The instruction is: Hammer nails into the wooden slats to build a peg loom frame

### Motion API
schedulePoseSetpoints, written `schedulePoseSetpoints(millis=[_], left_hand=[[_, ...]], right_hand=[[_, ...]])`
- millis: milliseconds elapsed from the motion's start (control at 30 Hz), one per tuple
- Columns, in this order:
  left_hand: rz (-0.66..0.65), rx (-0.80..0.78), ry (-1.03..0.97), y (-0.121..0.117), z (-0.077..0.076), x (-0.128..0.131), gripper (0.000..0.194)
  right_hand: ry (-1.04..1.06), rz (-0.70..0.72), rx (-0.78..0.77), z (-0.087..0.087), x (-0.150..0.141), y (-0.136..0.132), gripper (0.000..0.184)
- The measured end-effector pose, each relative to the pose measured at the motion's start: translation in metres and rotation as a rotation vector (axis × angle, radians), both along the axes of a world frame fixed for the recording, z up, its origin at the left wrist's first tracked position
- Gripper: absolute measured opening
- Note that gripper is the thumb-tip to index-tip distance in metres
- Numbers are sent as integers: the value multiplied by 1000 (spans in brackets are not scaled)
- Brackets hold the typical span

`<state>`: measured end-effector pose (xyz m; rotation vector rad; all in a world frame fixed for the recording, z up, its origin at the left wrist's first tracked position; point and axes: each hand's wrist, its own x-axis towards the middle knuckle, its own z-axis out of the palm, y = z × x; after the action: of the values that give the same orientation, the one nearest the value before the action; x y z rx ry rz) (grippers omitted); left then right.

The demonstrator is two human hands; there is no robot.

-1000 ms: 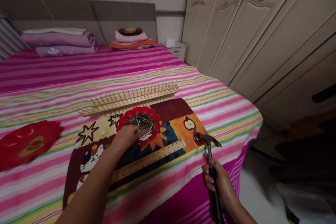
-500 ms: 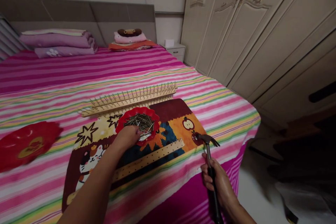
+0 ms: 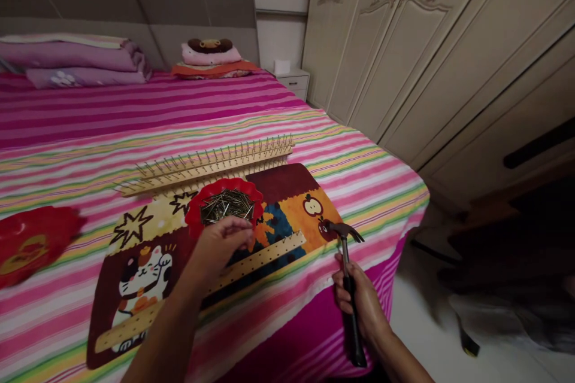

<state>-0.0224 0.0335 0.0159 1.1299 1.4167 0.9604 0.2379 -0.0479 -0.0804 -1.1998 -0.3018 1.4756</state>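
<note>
My right hand (image 3: 359,296) is wrapped round the black handle of a claw hammer (image 3: 345,230), its head pointing up over the mat's right edge. My left hand (image 3: 224,242) hovers at the near rim of a red scalloped bowl (image 3: 194,215), fingers pinched together. What the pinch holds, if anything, is too small to make out. Loose nails (image 3: 229,203) fill the bowl. A wooden strip (image 3: 269,253) with rows of small holes lies along the front of the mat, partly hidden beneath my left arm. Behind the bowl rest wooden strips (image 3: 206,170) with many nails standing through them.
A patterned mat (image 3: 291,185) with a cat and apples lies on the striped bed (image 3: 359,173). At the left sits a red lid or plate (image 3: 40,239). Folded bedding (image 3: 81,60) stands by the headboard. A cream wardrobe (image 3: 359,42) lines the right side.
My left hand has come out of the nails to the bowl's near rim, its fingers now showing. My right hand keeps its hold on the hammer. The view has shifted slightly.
</note>
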Motion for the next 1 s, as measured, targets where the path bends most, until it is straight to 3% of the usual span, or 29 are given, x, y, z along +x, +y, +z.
schedulePoseSetpoints(millis=[100,233,467,733,867,1000], left_hand=[[-9,-13,53,-6,-23,28,18],[14,12,131,-10,-43,45,18],[-4,80,286,-12,-47,45,17],[-50,184,412,-13,-66,42,17],[-81,278,498,-15,-66,43,17],[-76,343,552,-16,-65,43,15]], right_hand=[[-7,-2,-4,2,0,-1,33],[-5,-3,-10,3,1,-1,34],[-7,-4,-17,4,1,-2,34],[-92,-8,35,4,-4,-5,30],[-190,22,70,19,-10,-18,29],[-569,235,239,48,-14,-28,36]])
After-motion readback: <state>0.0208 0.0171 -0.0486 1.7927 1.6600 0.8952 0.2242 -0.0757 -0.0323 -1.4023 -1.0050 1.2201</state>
